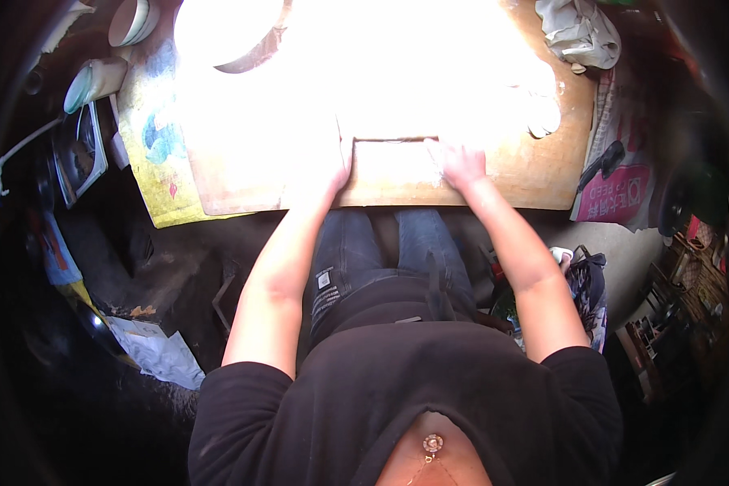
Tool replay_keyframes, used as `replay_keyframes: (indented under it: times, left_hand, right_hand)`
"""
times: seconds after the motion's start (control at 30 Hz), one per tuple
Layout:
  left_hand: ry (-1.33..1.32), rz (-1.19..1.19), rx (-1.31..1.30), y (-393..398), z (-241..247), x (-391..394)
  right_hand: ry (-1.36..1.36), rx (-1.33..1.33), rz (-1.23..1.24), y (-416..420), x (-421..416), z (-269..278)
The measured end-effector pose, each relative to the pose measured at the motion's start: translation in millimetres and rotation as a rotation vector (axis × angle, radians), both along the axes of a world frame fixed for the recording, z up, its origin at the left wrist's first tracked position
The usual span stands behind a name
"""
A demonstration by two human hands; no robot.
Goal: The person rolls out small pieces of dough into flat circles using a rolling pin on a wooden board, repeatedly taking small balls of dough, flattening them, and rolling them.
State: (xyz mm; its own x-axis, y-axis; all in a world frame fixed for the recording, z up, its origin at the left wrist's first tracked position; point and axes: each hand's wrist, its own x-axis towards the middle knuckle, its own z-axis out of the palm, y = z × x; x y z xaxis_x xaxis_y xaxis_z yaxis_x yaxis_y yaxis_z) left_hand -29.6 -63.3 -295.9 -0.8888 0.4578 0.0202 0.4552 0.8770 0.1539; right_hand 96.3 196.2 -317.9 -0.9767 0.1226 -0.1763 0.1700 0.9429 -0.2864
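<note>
Strong glare washes out the middle of a wooden board (534,182) lying before me. My left hand (341,159) rests at the left end of a dark-edged, bar-like thing (395,140) on the board, its fingers mostly lost in the light. At the other end of that edge is my right hand (462,159), its fingers pointing away from me. Whether either hand grips the thing cannot be told. Pale rounded lumps (542,121) sit on the board right of my right hand. A large round pale thing (237,30) stands at the far left, overexposed.
A crumpled white cloth or bag (580,36) lies at the far right corner. Yellow printed sacking (152,176) shows under the board's left side, and a pink printed sack (619,188) hangs at the right with a dark-handled thing (602,164). Bowls (127,24) and a container (94,82) stand at left.
</note>
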Motion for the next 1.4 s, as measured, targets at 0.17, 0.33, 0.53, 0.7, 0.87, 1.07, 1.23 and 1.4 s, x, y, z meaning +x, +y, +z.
replay_keyframes:
  times: [0.17, 0.33, 0.53, 0.7, 0.87, 1.07, 1.23, 1.4]
  left_hand:
    - [-0.537, 0.115, 0.027, 17, 6, -38]
    - [-0.312, -0.014, 0.059, -22, -24, 35]
    - [-0.537, 0.041, -0.105, 21, 16, -33]
    - [-0.536, 0.101, 0.092, -17, -20, 28]
    - [-0.55, -0.008, -0.079, 26, 22, -32]
    - [-0.567, 0.024, 0.181, -27, -20, 35]
    - [-0.482, 0.012, -0.003, 11, 0, -14]
    - [-0.538, 0.045, 0.011, 14, 15, -6]
  right_hand:
    - [-0.391, 0.112, -0.064, 40, -9, -52]
    - [0.261, 0.205, 0.105, 6, 13, -16]
    - [-0.352, -0.029, -0.099, 39, -27, -40]
    - [0.2, 0.156, 0.072, 5, 9, -16]
    - [-0.44, -0.033, -0.169, 36, -12, -48]
    - [0.157, 0.092, 0.069, -1, 21, -10]
    - [-0.533, 0.035, -0.164, 19, -29, -14]
    - [-0.207, 0.062, -0.021, 12, 19, -26]
